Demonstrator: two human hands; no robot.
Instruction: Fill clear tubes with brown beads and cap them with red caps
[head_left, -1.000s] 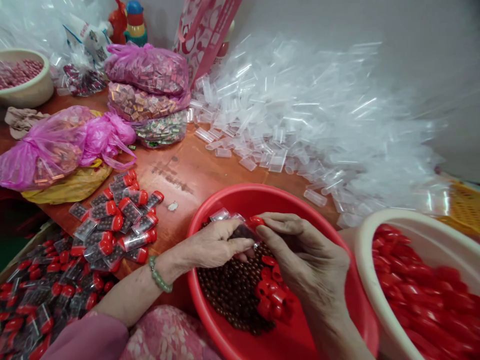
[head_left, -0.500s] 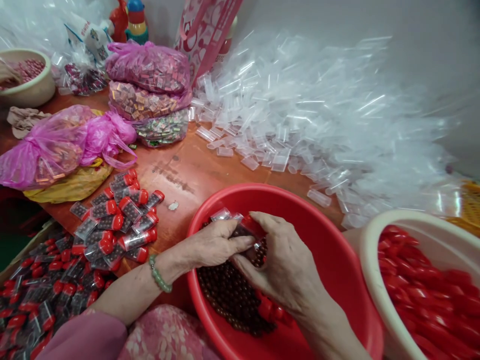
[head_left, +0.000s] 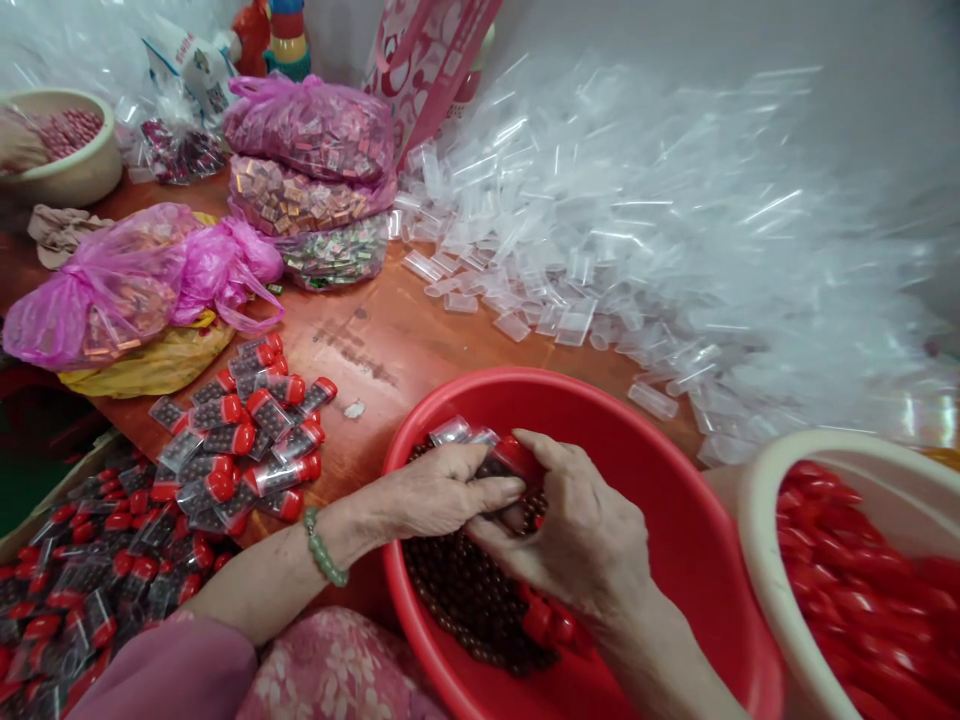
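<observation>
Over a big red basin (head_left: 540, 385), my left hand (head_left: 435, 490) is closed around clear plastic tubes (head_left: 452, 431), whose ends stick out beyond its knuckles. One tube lies between both hands, with a red cap (head_left: 519, 455) at its right end. My right hand (head_left: 585, 520) is curled, its fingertips and thumb pinching around that capped end. Beneath the hands, dark brown round beads (head_left: 469, 590) heap up in the basin. Several loose red caps (head_left: 547, 622) lie beside the beads, partly hidden by my right wrist. My fingers cover most of the held tube.
Filled red-capped tubes (head_left: 225, 435) pile up on the table (head_left: 360, 350), and more fill a box (head_left: 82, 580) below. A cream tub (head_left: 757, 500) of red caps stands right. Empty tubes (head_left: 600, 220) heap behind. Pink bags (head_left: 307, 130) lie left, near another person's hand (head_left: 22, 140).
The view has shifted slightly, so things sit a little further right. Both hands stay together over the basin, and the red cap shows more clearly at the right fingertips.
</observation>
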